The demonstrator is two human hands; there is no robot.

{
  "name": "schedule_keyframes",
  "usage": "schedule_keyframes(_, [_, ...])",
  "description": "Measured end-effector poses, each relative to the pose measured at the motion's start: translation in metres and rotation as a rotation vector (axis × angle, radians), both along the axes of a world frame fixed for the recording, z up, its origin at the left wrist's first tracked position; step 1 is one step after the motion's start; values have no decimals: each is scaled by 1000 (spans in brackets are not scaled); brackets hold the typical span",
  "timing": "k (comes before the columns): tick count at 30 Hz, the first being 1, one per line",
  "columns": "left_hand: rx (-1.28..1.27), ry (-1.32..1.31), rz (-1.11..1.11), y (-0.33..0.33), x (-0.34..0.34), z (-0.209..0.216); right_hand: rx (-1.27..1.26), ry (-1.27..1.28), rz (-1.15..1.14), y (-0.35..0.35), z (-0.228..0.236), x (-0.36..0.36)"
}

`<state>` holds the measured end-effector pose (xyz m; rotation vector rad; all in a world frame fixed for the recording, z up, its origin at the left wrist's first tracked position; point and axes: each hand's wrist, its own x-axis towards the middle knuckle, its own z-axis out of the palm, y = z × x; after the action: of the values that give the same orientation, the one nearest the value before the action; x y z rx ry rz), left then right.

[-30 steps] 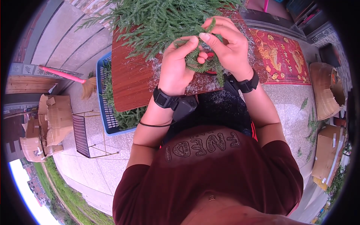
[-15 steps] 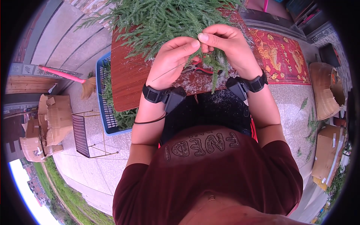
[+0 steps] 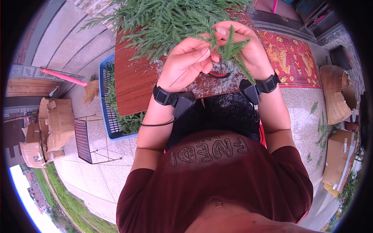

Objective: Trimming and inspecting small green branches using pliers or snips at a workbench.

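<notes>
Both hands are raised close together over the near edge of the brown table (image 3: 134, 87). My right hand (image 3: 248, 46) is closed on a green artificial sprig (image 3: 231, 48), whose leaflets fan out in front of the palm and fingers. My left hand (image 3: 188, 62) is pinched beside the sprig's stem, with a thin dark wire (image 3: 177, 77) running back across its palm. The fingers partly hide where wire and stem meet. Below the hands, a red-handled tool (image 3: 219, 75) lies on the table, mostly covered. A large heap of green sprigs (image 3: 167, 29) spreads over the far side.
White flecks are scattered over the tabletop. A blue plastic basket (image 3: 104, 97) holding greenery stands left of the table. Further left are a small metal rack (image 3: 83, 139), a broom (image 3: 91, 91) and cardboard boxes (image 3: 58, 120). On the right lie a red patterned mat (image 3: 289, 58) and more boxes (image 3: 340, 155).
The sprig has turned upward, so its leaflets now spread before my right hand instead of hanging down. Both hands have shifted slightly, and the left fingers have opened a little around the stem.
</notes>
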<state>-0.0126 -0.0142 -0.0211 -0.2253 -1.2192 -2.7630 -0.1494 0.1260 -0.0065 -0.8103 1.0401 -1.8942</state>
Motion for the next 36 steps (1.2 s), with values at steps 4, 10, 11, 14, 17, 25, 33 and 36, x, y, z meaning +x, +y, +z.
schedule_keyframes(4, [-158,-26,122,3,2,1,-54,39,-63,-3,-8,-1])
schedule_keyframes(10, [-1132,-147,399,-17,3,7,28,185,-269,-4,-9,-2])
schedule_keyframes(11, [-1319,-78,410,-21,2,8,28,185,-269,-5,-9,-3])
schedule_keyframes(14, [-1026,44,495,-19,-1,-1,-24,184,-274,-6,-9,-3])
schedule_keyframes(17, [-789,51,484,-5,-1,2,-50,132,-277,-8,-9,-1])
schedule_keyframes(25, [-485,-34,338,-1,-3,-7,-20,114,-286,-10,-15,1])
schedule_keyframes(33, [4,-79,291,1,-8,-5,-70,145,-282,-11,-12,3])
schedule_keyframes(36, [11,-56,402,1,-11,-12,-85,178,-318,-10,-11,2])
